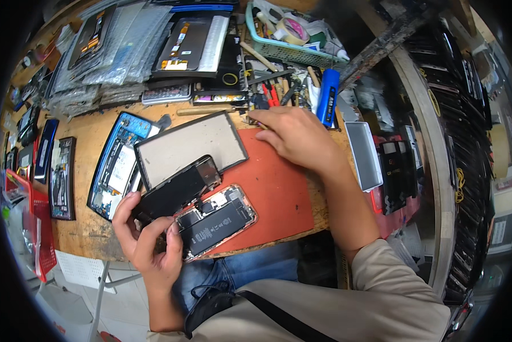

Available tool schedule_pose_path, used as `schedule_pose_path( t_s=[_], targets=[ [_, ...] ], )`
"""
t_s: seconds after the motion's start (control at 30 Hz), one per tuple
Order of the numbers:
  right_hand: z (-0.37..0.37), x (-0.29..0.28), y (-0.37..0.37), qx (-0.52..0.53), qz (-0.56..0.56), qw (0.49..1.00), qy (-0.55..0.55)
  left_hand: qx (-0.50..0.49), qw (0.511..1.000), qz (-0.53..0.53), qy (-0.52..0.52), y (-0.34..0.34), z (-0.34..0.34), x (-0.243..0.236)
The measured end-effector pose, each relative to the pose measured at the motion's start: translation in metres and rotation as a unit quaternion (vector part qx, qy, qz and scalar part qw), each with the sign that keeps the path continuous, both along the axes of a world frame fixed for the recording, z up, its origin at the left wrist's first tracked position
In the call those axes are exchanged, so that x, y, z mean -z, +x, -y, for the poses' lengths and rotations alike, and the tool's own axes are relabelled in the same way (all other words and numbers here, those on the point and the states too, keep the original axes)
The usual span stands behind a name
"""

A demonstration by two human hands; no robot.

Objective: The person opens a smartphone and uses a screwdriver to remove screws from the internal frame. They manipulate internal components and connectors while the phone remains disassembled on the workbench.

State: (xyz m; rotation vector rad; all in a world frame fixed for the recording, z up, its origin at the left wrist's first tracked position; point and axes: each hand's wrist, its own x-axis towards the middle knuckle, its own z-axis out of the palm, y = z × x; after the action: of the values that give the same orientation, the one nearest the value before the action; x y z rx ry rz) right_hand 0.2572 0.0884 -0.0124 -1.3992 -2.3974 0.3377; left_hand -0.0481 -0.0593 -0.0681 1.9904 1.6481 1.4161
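Observation:
My left hand [153,242] is closed around the near left edge of an opened phone [219,225]. Its screen panel [173,191] is lifted on the far left side, fingers behind it, while the thumb lies by the phone body. A black battery and bare boards show inside the body. Farther off, my right hand [296,134] has its fingers curled together by the tools at the back of the bench; whatever is between the fingertips is too small to make out. An orange-red mat [281,191] lies under the phone, and a shallow dark-rimmed tray [193,142] sits behind it.
Left of the tray lies an opened blue phone [116,165], with another opened device [62,178] beyond. Bubble-wrapped parts [119,51] are stacked at the back. A green basket [290,48], a blue cylindrical tool [328,97] and a white box [364,155] stand right of them.

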Motion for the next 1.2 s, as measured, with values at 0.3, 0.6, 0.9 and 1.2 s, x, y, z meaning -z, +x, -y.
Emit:
schedule_pose_path(
  t_s=[0.3, 0.6, 0.9, 1.2],
  targets=[
    [-0.015, -0.006, 0.022, 0.269, 0.081, 0.96, 0.011, 0.008, 1.0, 0.014, 0.0, -0.003, 0.002, 0.002],
    [-0.019, -0.003, 0.027, 0.164, -0.143, 0.971, 0.095, 0.012, 1.0, 0.027, 0.001, -0.002, 0.001, 0.002],
    [0.003, -0.013, -0.029, -0.046, -0.216, 0.936, 0.274, -0.004, 0.999, 0.042, 0.011, -0.004, 0.003, 0.002],
    [0.073, 0.003, -0.089, -0.207, -0.486, 0.844, -0.098, 0.015, 0.998, 0.047, 0.044, -0.003, -0.004, 0.002]
  ],
)
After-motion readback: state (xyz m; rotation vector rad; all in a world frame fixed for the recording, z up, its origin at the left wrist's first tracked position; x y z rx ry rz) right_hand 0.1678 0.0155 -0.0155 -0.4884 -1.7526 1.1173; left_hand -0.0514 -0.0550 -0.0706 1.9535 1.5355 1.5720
